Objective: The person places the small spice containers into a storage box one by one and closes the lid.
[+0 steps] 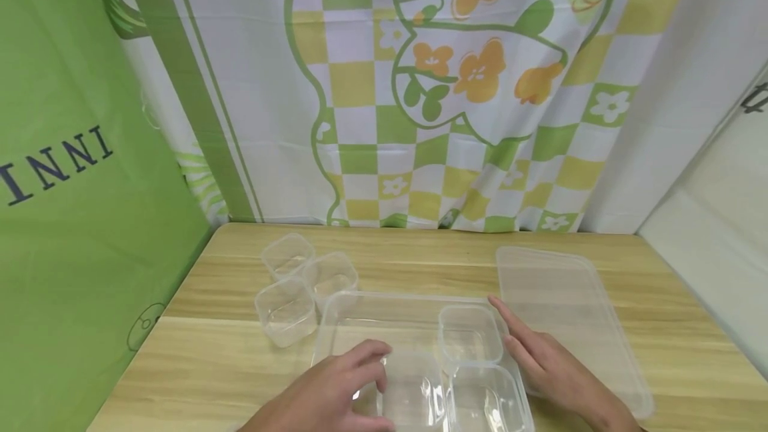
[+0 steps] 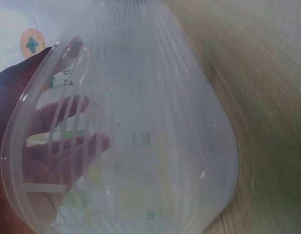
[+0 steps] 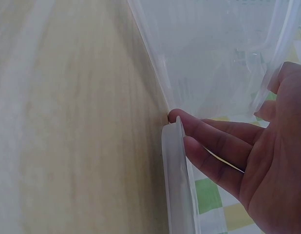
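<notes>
A large clear plastic container point(image 1: 408, 297) stands at the table's front with small clear square boxes inside it. Two of these, a rear box point(image 1: 471, 337) and a front box point(image 1: 487, 399), line its right side; a third box point(image 1: 411, 389) sits left of the front one. My left hand point(image 1: 336, 389) reaches inside, fingers spread and loosely bent, tips right at the third box's left edge. Through the container's wall, the left wrist view shows the left fingers point(image 2: 67, 146) apart. My right hand point(image 1: 555, 369) lies along the container's outer right side, fingers extended, thumb near the rim.
Three more small clear boxes point(image 1: 287, 312) stand grouped at the back left of the wooden table point(image 1: 198, 352). A flat translucent lid point(image 1: 570, 319) lies on the right, beside my right hand. A patterned curtain point(image 1: 420, 152) hangs behind the table, with a green cloth point(image 1: 90, 252) at left.
</notes>
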Tool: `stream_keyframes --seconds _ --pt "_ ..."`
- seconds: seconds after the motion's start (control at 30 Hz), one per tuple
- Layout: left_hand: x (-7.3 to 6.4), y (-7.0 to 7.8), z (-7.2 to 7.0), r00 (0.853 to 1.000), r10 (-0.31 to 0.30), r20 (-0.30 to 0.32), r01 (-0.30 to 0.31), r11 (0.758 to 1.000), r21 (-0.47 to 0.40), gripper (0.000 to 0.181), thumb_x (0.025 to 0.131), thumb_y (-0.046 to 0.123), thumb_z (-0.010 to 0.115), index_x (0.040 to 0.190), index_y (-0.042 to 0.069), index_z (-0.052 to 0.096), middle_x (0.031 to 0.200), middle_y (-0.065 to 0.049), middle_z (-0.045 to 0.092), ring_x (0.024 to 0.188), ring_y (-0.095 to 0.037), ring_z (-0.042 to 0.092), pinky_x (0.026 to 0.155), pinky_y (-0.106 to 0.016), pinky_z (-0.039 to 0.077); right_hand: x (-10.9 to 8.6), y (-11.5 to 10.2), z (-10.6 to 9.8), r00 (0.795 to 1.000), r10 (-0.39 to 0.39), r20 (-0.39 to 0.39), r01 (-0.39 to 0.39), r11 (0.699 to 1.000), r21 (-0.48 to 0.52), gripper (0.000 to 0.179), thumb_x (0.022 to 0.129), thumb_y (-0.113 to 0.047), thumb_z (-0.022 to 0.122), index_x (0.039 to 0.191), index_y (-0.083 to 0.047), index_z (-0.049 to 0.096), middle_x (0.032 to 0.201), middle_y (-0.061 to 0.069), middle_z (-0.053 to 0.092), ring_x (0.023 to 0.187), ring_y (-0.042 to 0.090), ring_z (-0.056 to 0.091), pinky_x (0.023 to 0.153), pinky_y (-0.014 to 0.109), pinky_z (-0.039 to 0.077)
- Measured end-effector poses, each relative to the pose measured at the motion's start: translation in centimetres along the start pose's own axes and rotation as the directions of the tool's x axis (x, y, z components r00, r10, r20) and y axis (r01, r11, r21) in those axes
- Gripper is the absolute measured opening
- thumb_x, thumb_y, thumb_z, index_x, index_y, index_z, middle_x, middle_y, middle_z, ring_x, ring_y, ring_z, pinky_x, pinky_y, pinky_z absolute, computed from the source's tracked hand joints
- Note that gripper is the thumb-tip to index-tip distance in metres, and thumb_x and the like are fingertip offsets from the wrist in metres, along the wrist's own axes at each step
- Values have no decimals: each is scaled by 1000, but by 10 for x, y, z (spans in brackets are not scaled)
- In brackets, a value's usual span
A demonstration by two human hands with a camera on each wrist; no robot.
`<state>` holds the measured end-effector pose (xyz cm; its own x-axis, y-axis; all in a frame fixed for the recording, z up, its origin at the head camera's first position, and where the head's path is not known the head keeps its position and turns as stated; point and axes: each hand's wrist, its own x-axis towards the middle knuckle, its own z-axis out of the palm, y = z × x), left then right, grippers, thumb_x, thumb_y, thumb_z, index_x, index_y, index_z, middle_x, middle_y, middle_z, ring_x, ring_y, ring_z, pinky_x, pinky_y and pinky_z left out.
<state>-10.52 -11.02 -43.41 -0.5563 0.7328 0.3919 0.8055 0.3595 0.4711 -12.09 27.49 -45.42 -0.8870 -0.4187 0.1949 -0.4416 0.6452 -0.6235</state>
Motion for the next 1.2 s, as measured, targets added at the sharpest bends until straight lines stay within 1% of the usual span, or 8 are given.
stream_keyframes --seconds 0.2,0.47,0.8,0.83,0.9,1.0,1.13,1.2 --pt "1 0 0 1000 5 21 -5 1000 10 36 91 51 77 99 19 61 143 3 53 78 -2 61 77 -13 49 0 1 0 1000 8 7 -8 1000 12 57 113 -17 42 166 -20 20 63 -24 20 52 -6 21 77 26 44" --pt "3 0 0 997 35 66 -37 999 37 34 95 51 71 106 20 63 146 3 52 90 -8 68 84 -20 53 0 -1 0 1000 -6 1 6 1000 20 58 113 -16 42 166 -21 20 63 -24 22 51 -6 22 76 27 45" --pt "4 -1 -1 991 124 54 -128 988 84 28 97 48 70 105 21 65 144 2 53 104 -7 66 88 -18 52 -1 2 2 1000 11 -12 -11 1000 -12 57 113 -17 43 165 -24 21 64 -25 19 54 -6 24 79 25 42" --pt "4 -1 -1 990 131 51 -136 987 87 28 97 47 70 105 21 65 143 2 53 105 -7 66 88 -18 52 -1 1 1 1000 9 -14 -10 1000 -15 58 113 -17 43 165 -25 21 64 -25 19 55 -5 25 79 25 42" --pt "4 -2 0 988 146 43 -149 985 91 27 97 46 70 104 21 66 143 2 54 104 -7 66 88 -18 52 -1 0 1 1000 8 -24 -9 1000 -29 58 113 -17 43 165 -26 21 66 -25 20 60 -6 36 82 25 46" --pt "4 -2 0 986 165 28 -167 981 96 26 97 45 71 104 21 66 142 2 54 104 -6 66 88 -17 52 0 -1 0 999 2 -37 -4 999 -53 59 112 -16 44 165 -27 22 69 -25 22 77 -1 51 90 29 51" --pt "4 -3 0 984 179 20 -180 978 108 25 97 45 71 104 21 67 141 2 54 105 -6 66 88 -17 52 1 -2 0 999 -8 -42 5 998 -67 58 112 -15 45 165 -23 24 72 -25 23 84 3 53 92 30 52" --pt "4 -3 1 983 184 20 -185 976 117 24 97 44 71 104 21 68 140 2 54 106 -6 65 89 -18 52 0 -2 0 999 -4 -38 1 998 -62 57 112 -15 45 165 -21 24 71 -23 24 80 1 52 91 30 51"
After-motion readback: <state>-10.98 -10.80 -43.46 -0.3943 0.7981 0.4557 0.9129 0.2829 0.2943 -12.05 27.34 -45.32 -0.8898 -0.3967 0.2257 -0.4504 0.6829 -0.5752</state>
